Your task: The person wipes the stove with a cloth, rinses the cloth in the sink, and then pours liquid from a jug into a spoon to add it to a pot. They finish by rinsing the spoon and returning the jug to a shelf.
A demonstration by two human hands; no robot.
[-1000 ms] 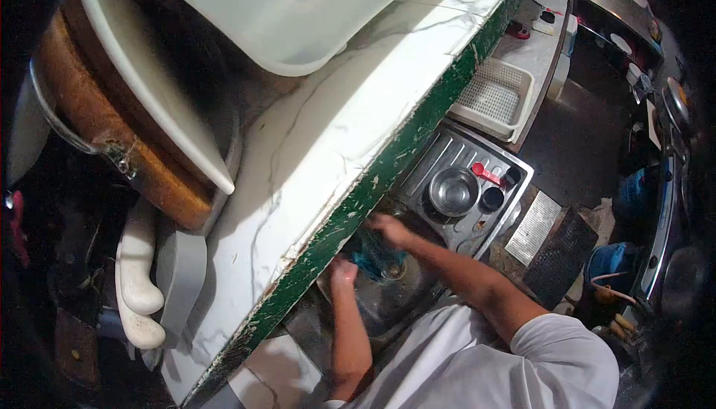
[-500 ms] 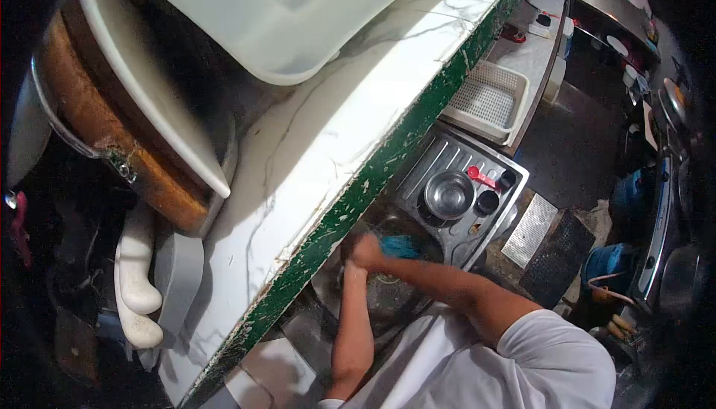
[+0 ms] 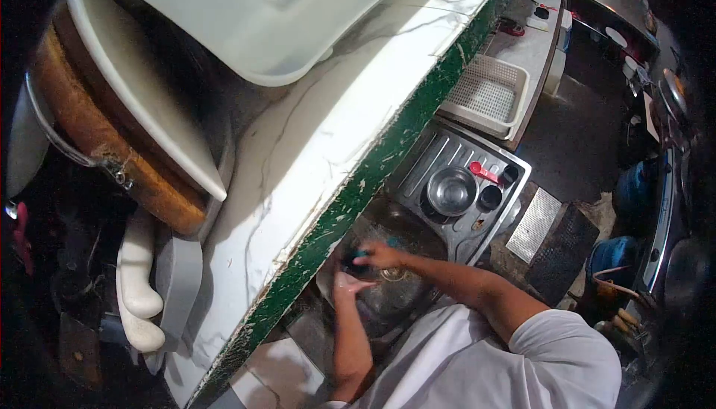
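1. At the left, two rounded white handles (image 3: 140, 290) hung beside the bench (image 3: 328, 152), which had a marbled top and a chipped green edge.
2. A cloudy tub (image 3: 298, 17) stood on the far part of that bench.
3. The left hand (image 3: 347, 282) was over the sink (image 3: 403, 304), its fingers apart, with one digit stretched out to the right.
4. Just beyond its palm was a dark thing (image 3: 353, 261) with a bit of teal, too blurred to identify, between the two hands.
5. The right hand (image 3: 382, 257) reached in from the right, its fingers bent at the dark thing; I could not tell whether they were clamped on it.
6. Right of the sink, a steel bowl (image 3: 452, 191) sat on the drainer (image 3: 419, 174), with a red scoop (image 3: 485, 173) and a dark cup (image 3: 490, 198) beside it.
7. Beyond the drainer stood a white basket (image 3: 488, 97).
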